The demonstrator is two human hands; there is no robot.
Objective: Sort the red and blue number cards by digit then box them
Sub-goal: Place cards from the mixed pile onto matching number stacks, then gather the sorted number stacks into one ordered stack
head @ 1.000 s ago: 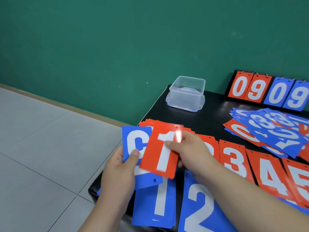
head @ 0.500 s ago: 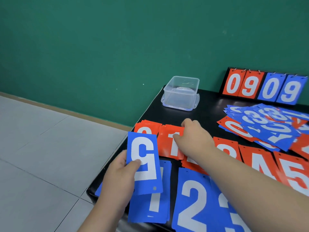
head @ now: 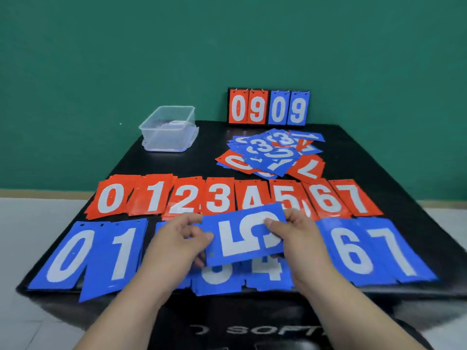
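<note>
A blue 5 card is turned sideways above the near row, over the blue 3 and 4 piles. My left hand pinches its left edge and my right hand pinches its right edge. Behind it runs a row of red piles showing 0 to 7. The near row of blue piles shows 0, 1, 6 and 7; my hands and the held card cover most of the middle ones. A loose heap of mixed red and blue cards lies further back.
A transparent plastic box stands at the back left of the black table. A flip scoreboard reading 09 09 leans against the green wall. The table's left edge drops to a tiled floor.
The red 1 card left my right hand and lies on the red 1 pile. My view swung right to centre the table. Both hands now hold the blue 5 card, turned sideways.
</note>
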